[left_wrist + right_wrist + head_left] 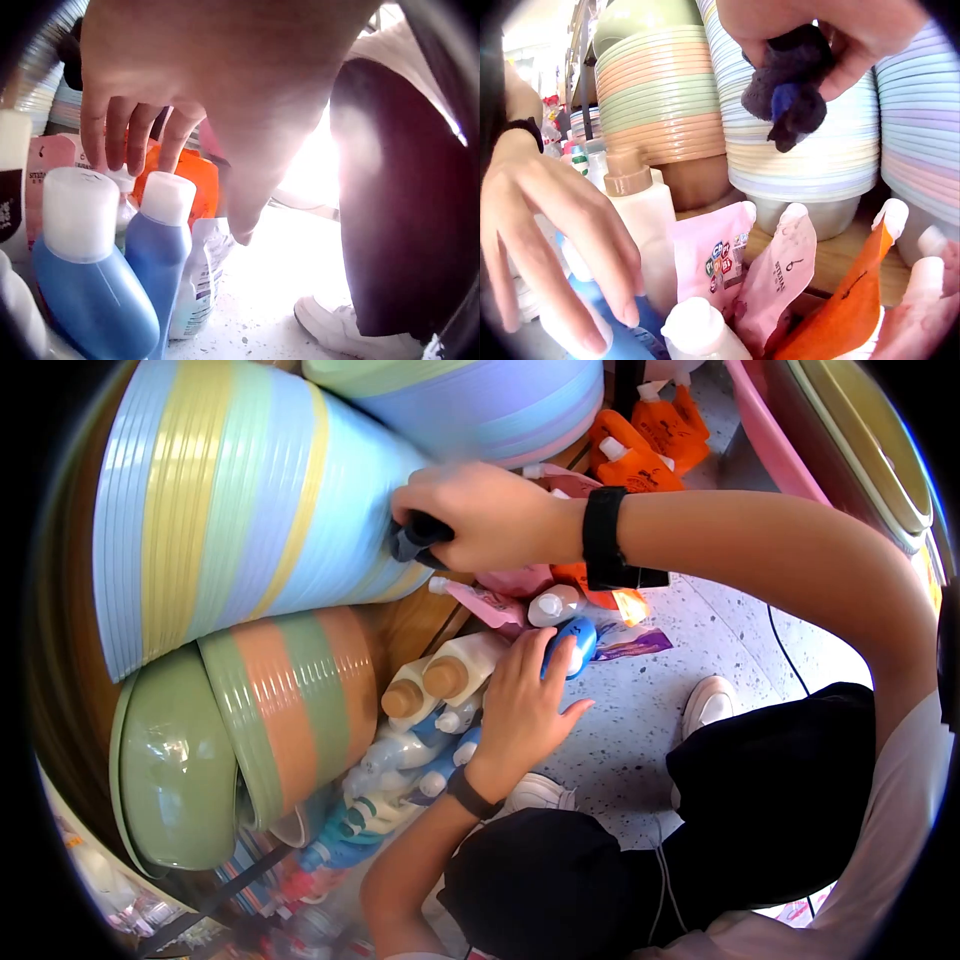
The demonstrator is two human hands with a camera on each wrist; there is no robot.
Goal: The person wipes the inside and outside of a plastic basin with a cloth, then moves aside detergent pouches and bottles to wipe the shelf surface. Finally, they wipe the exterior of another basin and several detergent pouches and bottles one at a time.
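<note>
Three basin stacks (pixel 810 169) behind dark cloth (pixel 784 86), pouches (pixel 776 277) below

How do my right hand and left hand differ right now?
Your right hand grips a dark cloth, while your left hand has its fingers extended by a white-capped blue bottle. Your right hand is near the stacked pastel basins; your left is down among the bottles. Both wrists wear dark bands.

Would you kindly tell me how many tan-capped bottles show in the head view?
2: the first bottle is beside the green-and-orange basin stack; the second bottle is next to it, nearer the left hand. Others may be hidden.
</note>
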